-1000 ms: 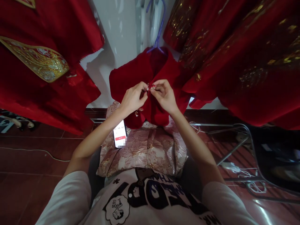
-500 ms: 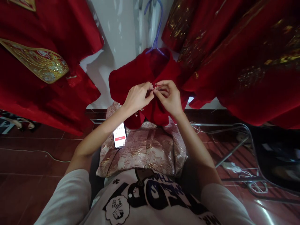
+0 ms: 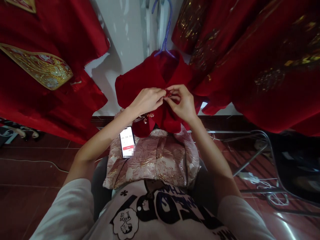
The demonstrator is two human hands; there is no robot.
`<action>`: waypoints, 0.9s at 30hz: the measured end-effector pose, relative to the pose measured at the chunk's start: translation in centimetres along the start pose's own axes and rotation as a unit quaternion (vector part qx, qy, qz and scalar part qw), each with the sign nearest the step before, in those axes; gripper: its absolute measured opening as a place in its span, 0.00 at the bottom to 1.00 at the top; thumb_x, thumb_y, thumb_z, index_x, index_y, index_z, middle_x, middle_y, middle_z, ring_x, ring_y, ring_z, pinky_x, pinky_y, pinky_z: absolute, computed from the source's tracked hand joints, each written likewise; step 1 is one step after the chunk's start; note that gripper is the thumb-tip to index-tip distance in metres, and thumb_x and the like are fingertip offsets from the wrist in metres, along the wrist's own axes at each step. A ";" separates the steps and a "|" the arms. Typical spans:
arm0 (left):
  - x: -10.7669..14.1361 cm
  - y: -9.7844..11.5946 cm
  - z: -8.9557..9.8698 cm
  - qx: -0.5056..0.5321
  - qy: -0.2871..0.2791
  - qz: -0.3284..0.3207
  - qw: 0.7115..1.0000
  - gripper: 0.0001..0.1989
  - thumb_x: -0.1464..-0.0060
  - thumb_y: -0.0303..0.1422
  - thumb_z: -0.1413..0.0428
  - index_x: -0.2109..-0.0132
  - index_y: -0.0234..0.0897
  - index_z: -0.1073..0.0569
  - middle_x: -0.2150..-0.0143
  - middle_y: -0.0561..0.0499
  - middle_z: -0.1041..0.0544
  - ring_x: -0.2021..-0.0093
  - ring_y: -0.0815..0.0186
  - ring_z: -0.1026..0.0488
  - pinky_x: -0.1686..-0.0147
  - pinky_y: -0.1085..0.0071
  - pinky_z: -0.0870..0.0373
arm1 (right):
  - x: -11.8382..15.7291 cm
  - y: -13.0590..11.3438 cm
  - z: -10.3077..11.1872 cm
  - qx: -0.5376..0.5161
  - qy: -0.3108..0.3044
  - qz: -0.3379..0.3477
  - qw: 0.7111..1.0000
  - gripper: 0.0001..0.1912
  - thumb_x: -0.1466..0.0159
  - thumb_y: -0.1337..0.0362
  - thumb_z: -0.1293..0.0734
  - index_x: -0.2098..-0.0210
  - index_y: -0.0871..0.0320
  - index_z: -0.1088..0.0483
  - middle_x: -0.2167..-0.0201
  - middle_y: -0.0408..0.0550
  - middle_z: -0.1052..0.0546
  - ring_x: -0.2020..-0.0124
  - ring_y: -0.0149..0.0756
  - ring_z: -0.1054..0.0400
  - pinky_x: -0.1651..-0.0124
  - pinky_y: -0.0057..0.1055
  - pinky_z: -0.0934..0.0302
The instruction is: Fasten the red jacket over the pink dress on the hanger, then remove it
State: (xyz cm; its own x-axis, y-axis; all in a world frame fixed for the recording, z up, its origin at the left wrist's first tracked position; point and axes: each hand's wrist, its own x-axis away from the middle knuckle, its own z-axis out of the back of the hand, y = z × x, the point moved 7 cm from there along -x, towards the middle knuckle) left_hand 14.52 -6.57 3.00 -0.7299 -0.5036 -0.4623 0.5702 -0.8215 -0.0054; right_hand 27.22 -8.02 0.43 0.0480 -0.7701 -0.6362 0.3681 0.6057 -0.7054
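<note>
Red garment (image 3: 32, 86) hanging far left. Phone (image 3: 127, 141) lying on pink brocade (image 3: 170, 160). Left hand (image 3: 150, 100) bunching against a red ornament (image 3: 169, 94) on the red jacket's (image 3: 136, 83) front; fingertips hidden, can't tell its hold. Jacket sitting at the brocade's far edge, purple hanger (image 3: 167, 36) poking up. Right hand (image 3: 183, 102) pinching the ornament, grip barely parted.

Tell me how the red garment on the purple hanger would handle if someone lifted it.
The red garment is likely floppy, since its front falls in soft folds. The purple hanger at its neck may help it keep its shoulder shape. Its beaded ornament looks small and raised, so it might snag.
</note>
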 end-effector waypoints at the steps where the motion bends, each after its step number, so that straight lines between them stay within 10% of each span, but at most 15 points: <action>1: 0.0 0.0 0.1 -0.002 -0.002 -0.007 1.000 0.11 0.40 0.28 0.51 0.58 0.35 0.24 0.64 0.46 0.21 0.62 0.61 0.23 0.62 0.67 0.29 | 0.0 -0.1 0.0 0.004 -0.005 0.006 1.000 0.13 0.39 0.62 0.30 0.55 0.54 0.31 0.56 0.48 0.28 0.56 0.37 0.29 0.51 0.38 0.25; 18: -0.4 -1.3 0.0 0.048 0.024 0.045 0.997 0.11 0.38 0.33 0.48 0.55 0.33 0.25 0.61 0.47 0.22 0.63 0.65 0.24 0.59 0.69 0.30 | -1.1 2.3 -0.3 -0.066 -0.027 -0.011 0.997 0.14 0.38 0.59 0.31 0.54 0.54 0.33 0.54 0.47 0.27 0.57 0.33 0.28 0.53 0.34 0.26; 27: -0.6 -1.2 -0.2 0.111 0.027 -0.027 0.993 0.06 0.41 0.27 0.46 0.59 0.35 0.25 0.65 0.50 0.24 0.67 0.67 0.26 0.65 0.71 0.32 | -1.2 2.4 -0.2 -0.090 -0.066 -0.024 0.993 0.19 0.40 0.59 0.28 0.52 0.54 0.33 0.60 0.44 0.29 0.59 0.31 0.29 0.55 0.31 0.27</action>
State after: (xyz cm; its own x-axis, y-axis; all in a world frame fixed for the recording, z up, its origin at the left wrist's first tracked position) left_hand 14.36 -5.18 3.12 -0.7325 -0.4468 -0.5137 0.4292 -0.8888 0.1610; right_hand 27.84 -5.58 -0.52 0.1603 -0.8111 -0.5625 0.2021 0.5848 -0.7856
